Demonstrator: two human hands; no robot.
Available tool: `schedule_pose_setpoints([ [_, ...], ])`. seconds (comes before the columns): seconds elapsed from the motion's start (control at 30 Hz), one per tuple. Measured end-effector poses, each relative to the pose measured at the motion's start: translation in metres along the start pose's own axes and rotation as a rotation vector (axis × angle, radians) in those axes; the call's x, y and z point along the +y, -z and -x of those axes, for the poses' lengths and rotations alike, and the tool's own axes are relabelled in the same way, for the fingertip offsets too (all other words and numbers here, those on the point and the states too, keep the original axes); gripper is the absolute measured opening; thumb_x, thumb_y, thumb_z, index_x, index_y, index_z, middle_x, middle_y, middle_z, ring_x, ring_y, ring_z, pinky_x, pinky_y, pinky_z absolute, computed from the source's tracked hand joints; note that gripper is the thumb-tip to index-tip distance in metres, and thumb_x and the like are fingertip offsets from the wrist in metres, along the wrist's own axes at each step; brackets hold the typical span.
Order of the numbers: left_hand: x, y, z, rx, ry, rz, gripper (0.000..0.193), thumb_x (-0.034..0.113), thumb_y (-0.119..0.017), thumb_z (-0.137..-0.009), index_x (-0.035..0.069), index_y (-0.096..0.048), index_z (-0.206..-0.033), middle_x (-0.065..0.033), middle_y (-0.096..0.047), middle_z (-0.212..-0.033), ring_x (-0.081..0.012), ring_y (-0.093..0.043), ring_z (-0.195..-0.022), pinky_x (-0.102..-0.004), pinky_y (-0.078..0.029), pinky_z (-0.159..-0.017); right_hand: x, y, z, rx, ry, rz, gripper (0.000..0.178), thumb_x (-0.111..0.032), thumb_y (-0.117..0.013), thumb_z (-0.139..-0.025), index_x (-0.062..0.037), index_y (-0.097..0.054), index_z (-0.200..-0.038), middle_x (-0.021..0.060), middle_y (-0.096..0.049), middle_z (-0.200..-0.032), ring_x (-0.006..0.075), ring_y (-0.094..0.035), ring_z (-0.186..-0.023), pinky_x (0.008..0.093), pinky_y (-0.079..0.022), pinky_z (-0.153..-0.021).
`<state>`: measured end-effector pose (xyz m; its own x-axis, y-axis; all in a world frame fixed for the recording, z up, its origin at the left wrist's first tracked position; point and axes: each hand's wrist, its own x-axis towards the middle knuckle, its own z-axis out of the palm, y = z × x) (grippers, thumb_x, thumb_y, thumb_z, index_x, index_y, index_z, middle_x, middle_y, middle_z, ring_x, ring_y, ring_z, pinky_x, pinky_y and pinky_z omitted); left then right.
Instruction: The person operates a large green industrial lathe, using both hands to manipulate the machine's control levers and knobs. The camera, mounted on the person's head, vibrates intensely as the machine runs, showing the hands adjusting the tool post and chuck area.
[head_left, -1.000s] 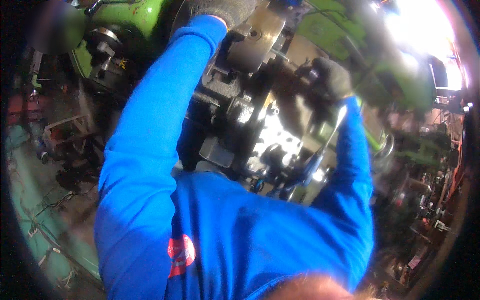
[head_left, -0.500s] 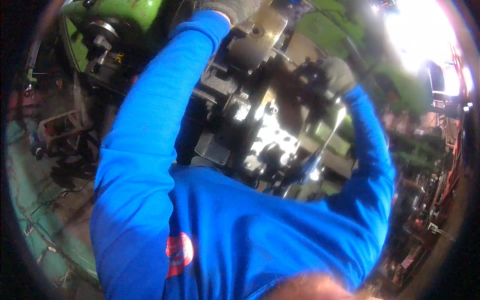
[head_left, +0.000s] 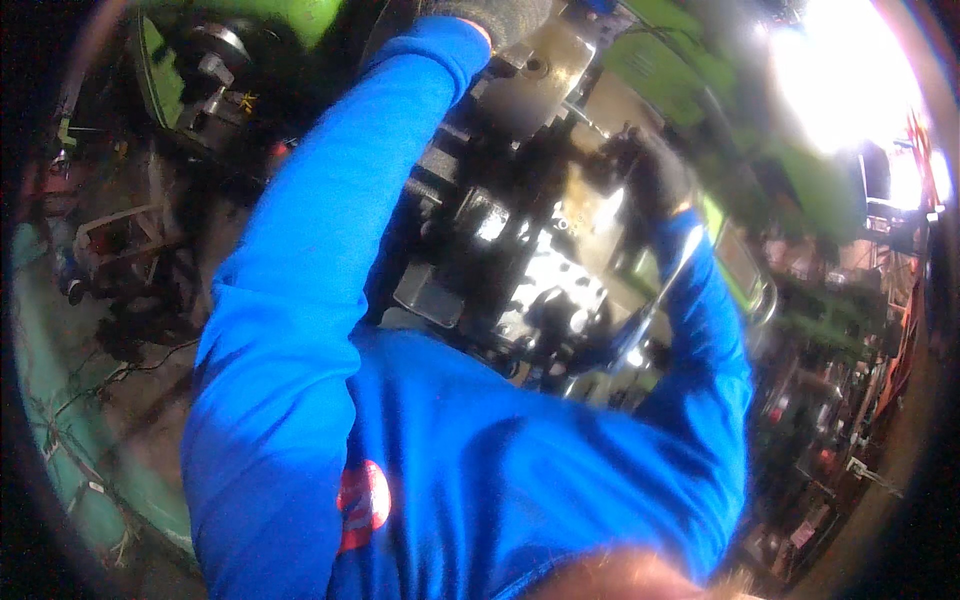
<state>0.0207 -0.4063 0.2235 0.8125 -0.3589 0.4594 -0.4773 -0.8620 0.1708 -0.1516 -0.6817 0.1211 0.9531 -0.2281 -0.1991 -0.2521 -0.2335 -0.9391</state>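
My left hand (head_left: 512,22), in a dark work glove, reaches to the top edge beside a worn metal block (head_left: 535,85) with a round hole. Its fingers are out of sight. My right hand (head_left: 662,178), also gloved, is over the machine, its fingers near a dark part (head_left: 622,150) at the end of a thin metal rod (head_left: 587,118). Blur and shadow hide how those fingers are bent and whether they hold anything. Nearer my body lies a shiny metal plate with several holes (head_left: 545,285). A blurred long bright tool or lever (head_left: 655,300) slants beside my right forearm.
Green machine housing (head_left: 665,65) stands beyond my hands, with another green machine (head_left: 160,75) at far left. A dark rectangular metal piece (head_left: 428,295) sits close to my body. Orange cables (head_left: 910,290) hang at the right. A bright light (head_left: 840,75) glares at upper right.
My right hand has moved left and slightly toward me, and its forearm has swung inward. My left hand stays by the metal block. The whole view has shifted a little.
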Motion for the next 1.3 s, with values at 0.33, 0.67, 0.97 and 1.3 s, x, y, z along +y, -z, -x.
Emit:
schedule_pose_setpoints([
  [0.33, 0.000, -0.016, -0.003, 0.051, -0.008, 0.012, 0.039, 0.038, -0.062, -0.084, 0.013, -0.064, -0.115, -0.0125, -0.058, -0.122, -0.0307, -0.054, -0.119, -0.0546, -0.041, -0.100, -0.052, 0.002, 0.026, 0.289, 0.072, 0.351, 0.048, -0.009, -0.068, -0.090, -0.0129, -0.060, -0.137, 0.0098, -0.066, -0.099, 0.0234, -0.062, -0.079, 0.0325, -0.053, -0.072],
  [0.67, 0.000, -0.010, -0.001, 0.074, -0.016, 0.003, 0.038, 0.038, -0.064, -0.083, 0.014, -0.064, -0.111, -0.0118, -0.059, -0.119, -0.0302, -0.054, -0.117, -0.0528, -0.043, -0.099, 0.002, 0.040, -0.011, -0.008, 0.171, 1.133, 0.044, -0.016, -0.069, -0.088, -0.0216, -0.064, -0.131, 0.0149, -0.063, -0.127, 0.0364, -0.065, -0.111, 0.0462, -0.053, -0.093],
  [0.97, -0.002, -0.015, -0.001, 0.110, -0.040, 0.049, 0.035, 0.036, -0.065, -0.082, 0.014, -0.064, -0.108, -0.0113, -0.059, -0.116, -0.0312, -0.055, -0.114, -0.0534, -0.043, -0.097, 0.030, 0.037, -0.009, 0.110, 0.360, 1.379, 0.035, -0.023, -0.060, -0.094, -0.0218, -0.064, -0.129, 0.0155, -0.062, -0.124, 0.0370, -0.066, -0.108, 0.0476, -0.056, -0.086],
  [1.3, -0.001, -0.006, -0.001, 0.071, -0.030, 0.010, 0.037, 0.037, -0.062, -0.083, 0.014, -0.065, -0.111, -0.0119, -0.060, -0.118, -0.0304, -0.055, -0.116, -0.0522, -0.042, -0.098, 0.008, 0.022, -0.007, 0.043, 0.210, 1.451, 0.037, -0.024, -0.055, -0.095, -0.0214, -0.060, -0.132, 0.0130, -0.061, -0.120, 0.0343, -0.067, -0.106, 0.0470, -0.057, -0.082],
])
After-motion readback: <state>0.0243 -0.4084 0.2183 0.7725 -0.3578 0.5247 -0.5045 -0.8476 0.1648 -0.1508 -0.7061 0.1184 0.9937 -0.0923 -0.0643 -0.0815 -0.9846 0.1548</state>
